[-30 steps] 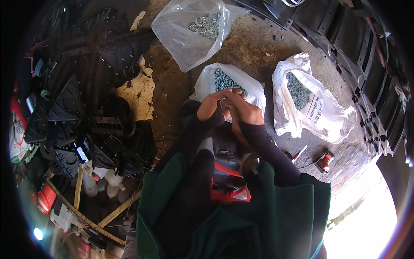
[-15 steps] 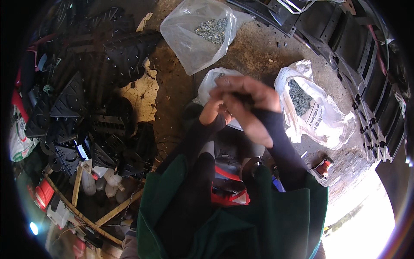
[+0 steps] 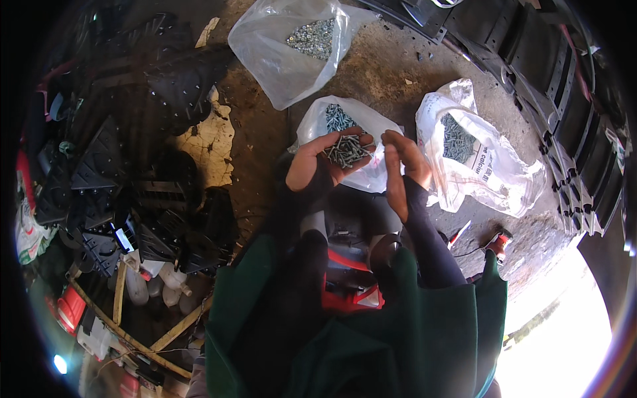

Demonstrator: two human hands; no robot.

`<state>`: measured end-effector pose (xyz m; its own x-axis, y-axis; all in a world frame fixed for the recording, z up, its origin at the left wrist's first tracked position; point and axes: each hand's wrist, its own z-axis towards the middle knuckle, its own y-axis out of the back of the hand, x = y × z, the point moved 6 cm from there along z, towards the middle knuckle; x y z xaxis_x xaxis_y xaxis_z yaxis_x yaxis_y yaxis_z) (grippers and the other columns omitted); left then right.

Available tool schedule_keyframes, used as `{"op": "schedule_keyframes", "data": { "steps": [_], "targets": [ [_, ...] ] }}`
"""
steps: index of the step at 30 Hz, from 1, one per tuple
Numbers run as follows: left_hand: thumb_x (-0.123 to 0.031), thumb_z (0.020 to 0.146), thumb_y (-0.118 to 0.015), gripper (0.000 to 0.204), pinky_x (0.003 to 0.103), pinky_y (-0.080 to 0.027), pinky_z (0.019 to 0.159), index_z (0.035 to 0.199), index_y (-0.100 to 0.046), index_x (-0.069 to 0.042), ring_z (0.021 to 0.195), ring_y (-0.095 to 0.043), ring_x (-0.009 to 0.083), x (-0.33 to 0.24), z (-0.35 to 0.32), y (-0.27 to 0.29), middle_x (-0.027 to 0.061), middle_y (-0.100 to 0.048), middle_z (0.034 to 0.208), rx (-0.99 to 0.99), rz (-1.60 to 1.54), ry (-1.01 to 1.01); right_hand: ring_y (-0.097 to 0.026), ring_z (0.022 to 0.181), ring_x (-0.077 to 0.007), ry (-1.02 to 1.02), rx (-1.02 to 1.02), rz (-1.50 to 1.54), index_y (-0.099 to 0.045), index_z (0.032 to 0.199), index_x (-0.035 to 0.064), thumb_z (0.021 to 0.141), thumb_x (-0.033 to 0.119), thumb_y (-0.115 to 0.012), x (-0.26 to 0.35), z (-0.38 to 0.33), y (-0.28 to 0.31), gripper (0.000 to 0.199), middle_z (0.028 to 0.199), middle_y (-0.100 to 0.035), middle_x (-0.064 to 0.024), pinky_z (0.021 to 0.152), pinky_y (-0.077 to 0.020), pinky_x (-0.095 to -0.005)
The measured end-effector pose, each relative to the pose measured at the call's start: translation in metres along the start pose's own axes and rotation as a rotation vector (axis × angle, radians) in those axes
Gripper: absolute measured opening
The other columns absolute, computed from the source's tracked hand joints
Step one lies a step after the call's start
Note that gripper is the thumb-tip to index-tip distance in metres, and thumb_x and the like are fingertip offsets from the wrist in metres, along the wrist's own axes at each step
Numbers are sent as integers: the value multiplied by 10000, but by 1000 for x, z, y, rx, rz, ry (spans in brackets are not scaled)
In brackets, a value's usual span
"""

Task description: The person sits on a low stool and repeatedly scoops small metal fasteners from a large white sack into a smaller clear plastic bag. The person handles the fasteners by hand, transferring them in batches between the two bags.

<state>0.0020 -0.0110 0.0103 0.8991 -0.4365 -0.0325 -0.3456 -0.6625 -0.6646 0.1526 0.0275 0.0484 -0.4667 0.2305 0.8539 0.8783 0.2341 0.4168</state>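
My left hand is turned palm up and cupped round a heap of small grey metal screws. Just right of it, apart from the heap, is my right hand, its fingers bent and their tips drawn together; whatever they hold is hidden. Behind both hands a white plastic bag stands open with more screws inside, partly covered by my left fingers. A printed white sack to the right holds darker screws. Farther back, a clear plastic bag contains small metal nuts.
Black triangular plastic parts are piled on the left, above a yellowish frame. Long dark metal strips lie along the right. A red tool rests on the floor at right; a red and black object lies between my legs.
My hands were together and blurred; now they are apart, the left palm up with screws showing in it, the right drawn to the right. The bags have shifted slightly left in view.
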Motion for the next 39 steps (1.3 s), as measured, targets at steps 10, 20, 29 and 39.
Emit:
{"op": "schedule_keyframes", "data": {
  "steps": [10,20,29,39],
  "targets": [
    [-165,958,-447,464,490,-430,1056,1343,-369,83,1226,-517,309,2,-46,-34,205,-497,1303,43,38,33,-612,1072,-261,-342,551,964,-530,1263,-71,1004,382,-402,10,12,-34,537,1236,-596,-184,967,-452,-352],
    [-183,934,-486,528,501,-372,1086,1360,-339,93,1285,-437,398,3,-63,-47,230,-412,1381,-8,84,11,-645,1007,-271,-518,652,1242,-595,1120,-76,981,288,-468,-1,9,-51,409,1129,-636,-188,912,-506,-366],
    [-291,948,-452,632,462,-323,1118,1428,-260,74,1340,-374,388,4,-62,-43,208,-376,1419,24,172,38,-648,1015,-293,-498,656,1300,-586,1112,-70,987,326,-469,-6,9,-55,432,1086,-638,-206,847,-551,-360],
    [-370,983,-400,687,451,-264,1145,1449,-218,100,1369,-329,378,11,-69,-47,241,-325,1459,54,200,105,-633,1031,-294,-515,622,1303,-586,1094,-48,989,316,-467,-13,8,-55,397,1070,-633,-170,885,-529,-382]
  ]
}}
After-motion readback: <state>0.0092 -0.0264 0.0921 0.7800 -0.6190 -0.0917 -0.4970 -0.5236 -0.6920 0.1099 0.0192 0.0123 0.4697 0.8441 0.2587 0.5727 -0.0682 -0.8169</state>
